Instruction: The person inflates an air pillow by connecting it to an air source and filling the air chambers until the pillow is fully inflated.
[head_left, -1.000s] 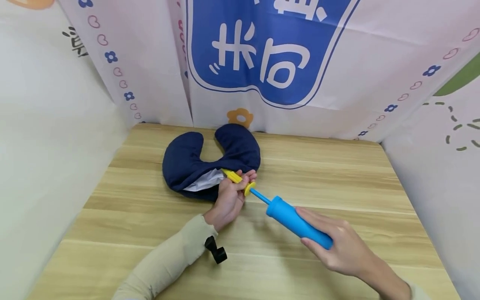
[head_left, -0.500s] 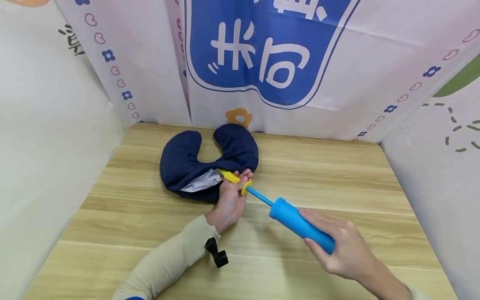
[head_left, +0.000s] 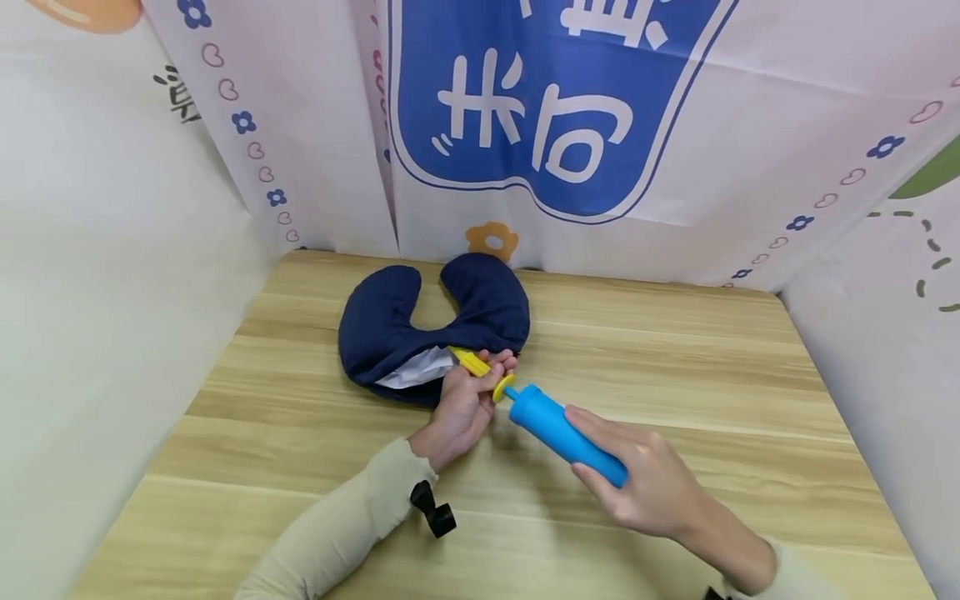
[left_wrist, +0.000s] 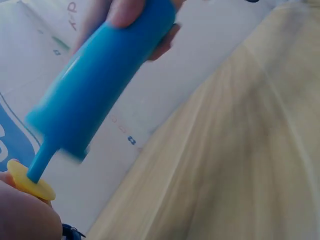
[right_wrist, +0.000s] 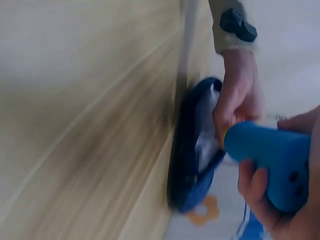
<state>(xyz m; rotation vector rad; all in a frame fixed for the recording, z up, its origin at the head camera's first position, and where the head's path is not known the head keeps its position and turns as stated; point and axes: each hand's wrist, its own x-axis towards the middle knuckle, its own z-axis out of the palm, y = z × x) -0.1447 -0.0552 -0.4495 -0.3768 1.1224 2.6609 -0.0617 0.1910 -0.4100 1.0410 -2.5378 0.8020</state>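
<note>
A navy U-shaped pillow lies toward the back left of the table, its lower cover parted to show a whitish inner lining. The left hand grips the yellow nozzle end of a pump, whose tip reaches the pillow's opening; the tip's far end is hidden. The right hand holds the pump's blue barrel, and only a short piece of blue rod shows between barrel and yellow disc. In the left wrist view the barrel is blurred.
The wood-grain table is bounded by a printed cloth behind and pale walls at both sides. A black device is strapped at the left sleeve's cuff.
The right hand has pushed the blue barrel up and left toward the yellow disc, so less rod shows. The left hand keeps its grip on the nozzle end, and the head view has shifted slightly.
</note>
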